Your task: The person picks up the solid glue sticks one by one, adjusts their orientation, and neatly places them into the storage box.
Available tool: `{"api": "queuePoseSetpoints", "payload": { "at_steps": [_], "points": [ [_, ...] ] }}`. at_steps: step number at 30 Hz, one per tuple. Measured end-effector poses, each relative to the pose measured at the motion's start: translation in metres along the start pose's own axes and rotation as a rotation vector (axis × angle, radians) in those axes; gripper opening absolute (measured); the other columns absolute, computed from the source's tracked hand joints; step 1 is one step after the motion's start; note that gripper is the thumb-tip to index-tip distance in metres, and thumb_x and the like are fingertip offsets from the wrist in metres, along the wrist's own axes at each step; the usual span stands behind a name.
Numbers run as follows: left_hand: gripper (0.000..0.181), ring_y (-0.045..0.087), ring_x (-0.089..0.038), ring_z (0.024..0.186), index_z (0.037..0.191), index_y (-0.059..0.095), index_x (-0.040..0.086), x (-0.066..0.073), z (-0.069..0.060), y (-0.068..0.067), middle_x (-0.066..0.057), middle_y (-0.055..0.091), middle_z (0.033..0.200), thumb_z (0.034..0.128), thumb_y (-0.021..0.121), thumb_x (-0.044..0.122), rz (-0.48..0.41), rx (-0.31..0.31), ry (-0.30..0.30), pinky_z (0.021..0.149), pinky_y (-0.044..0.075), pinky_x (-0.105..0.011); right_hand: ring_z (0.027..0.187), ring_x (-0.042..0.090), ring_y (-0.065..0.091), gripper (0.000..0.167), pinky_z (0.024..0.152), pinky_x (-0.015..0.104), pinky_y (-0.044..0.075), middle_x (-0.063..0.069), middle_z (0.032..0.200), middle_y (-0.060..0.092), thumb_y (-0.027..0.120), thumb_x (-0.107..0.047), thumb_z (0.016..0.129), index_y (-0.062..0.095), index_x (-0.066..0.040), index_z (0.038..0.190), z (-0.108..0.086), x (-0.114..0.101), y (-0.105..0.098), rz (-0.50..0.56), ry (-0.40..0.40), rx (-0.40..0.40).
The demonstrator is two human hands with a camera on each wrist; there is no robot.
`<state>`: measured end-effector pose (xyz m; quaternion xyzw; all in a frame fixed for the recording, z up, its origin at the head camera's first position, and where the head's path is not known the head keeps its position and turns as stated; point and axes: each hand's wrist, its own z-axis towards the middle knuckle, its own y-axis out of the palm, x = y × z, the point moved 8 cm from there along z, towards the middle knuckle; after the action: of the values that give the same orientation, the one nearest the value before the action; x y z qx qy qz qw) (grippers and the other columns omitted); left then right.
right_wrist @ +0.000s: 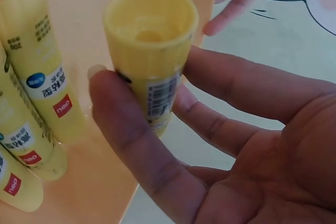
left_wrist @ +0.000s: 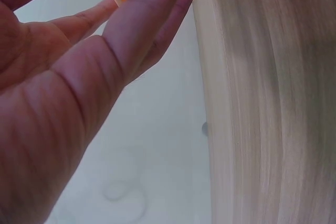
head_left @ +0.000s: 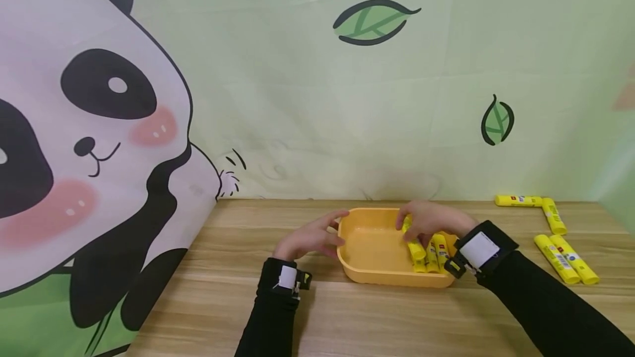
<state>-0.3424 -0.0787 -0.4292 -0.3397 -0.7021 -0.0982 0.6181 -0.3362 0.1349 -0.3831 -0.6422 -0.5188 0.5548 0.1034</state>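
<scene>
My right hand [head_left: 425,219] is over the right part of an orange-yellow plastic tray [head_left: 367,277]. Between thumb and fingers it pinches a yellow glue stick [right_wrist: 157,72], whose hollow end faces the right wrist camera. More glue sticks [right_wrist: 44,72] lie side by side in the tray, below and beside the held one. At the tray's left end, my left hand [head_left: 308,237] has its fingers loosely extended against the outer wall. The left wrist view shows these fingers [left_wrist: 152,24] reaching the tray's edge, with part of the contact hidden.
Two glue sticks [head_left: 560,260] lie side by side on the wooden table [head_left: 397,318], right of the tray. Farther back, one glue stick [head_left: 518,200] lies along the wall and another [head_left: 554,216] beside its end. A printed panda backdrop [head_left: 278,98] rises behind the table.
</scene>
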Motion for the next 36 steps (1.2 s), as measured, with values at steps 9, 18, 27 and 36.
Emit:
{"api": "queuePoseSetpoints", "payload": {
  "at_steps": [9, 18, 27, 36],
  "points": [
    [0.074, 0.065, -0.037, 0.112, 0.163, 0.033, 0.012, 0.000, -0.001, 0.002, -0.027, 0.037, 0.149, 0.0968, 0.066, 0.002, 0.003, -0.004, -0.006, 0.089, 0.063, -0.043, 0.060, 0.015, 0.060, 0.023, 0.061, 0.028, 0.060, 0.007, 0.075, 0.059, 0.072, -0.001, 0.094, 0.065, 0.003, 0.116, 0.010, -0.006, 0.008, -0.046, 0.031, -0.026],
    [0.074, 0.064, -0.036, 0.113, 0.163, 0.034, 0.015, 0.003, -0.002, 0.002, -0.026, 0.037, 0.150, 0.0970, 0.066, 0.005, 0.018, 0.003, -0.010, 0.090, 0.063, -0.042, 0.058, 0.016, 0.061, 0.016, 0.062, 0.028, 0.061, 0.007, 0.078, 0.059, 0.075, -0.002, 0.091, 0.067, -0.001, 0.105, 0.017, -0.007, 0.019, -0.158, 0.090, -0.068],
    [0.074, 0.065, -0.033, 0.110, 0.162, 0.034, 0.015, 0.003, -0.001, 0.001, -0.025, 0.037, 0.149, 0.0969, 0.066, 0.003, 0.012, 0.002, -0.005, 0.089, 0.063, -0.042, 0.051, 0.013, 0.045, 0.019, 0.043, 0.021, 0.041, 0.002, 0.070, 0.054, 0.080, -0.001, 0.086, 0.063, -0.007, 0.081, 0.020, -0.009, 0.022, -0.315, 0.110, -0.024],
    [0.074, 0.065, -0.036, 0.112, 0.162, 0.034, 0.014, 0.002, -0.001, 0.000, -0.026, 0.037, 0.149, 0.0963, 0.066, 0.003, 0.000, 0.002, 0.003, 0.088, 0.063, -0.042, 0.065, 0.017, 0.049, 0.017, 0.053, 0.023, 0.041, 0.005, 0.079, 0.055, 0.082, -0.003, 0.087, 0.065, -0.004, 0.090, 0.017, -0.010, 0.026, -0.251, 0.136, -0.043]
  ]
}}
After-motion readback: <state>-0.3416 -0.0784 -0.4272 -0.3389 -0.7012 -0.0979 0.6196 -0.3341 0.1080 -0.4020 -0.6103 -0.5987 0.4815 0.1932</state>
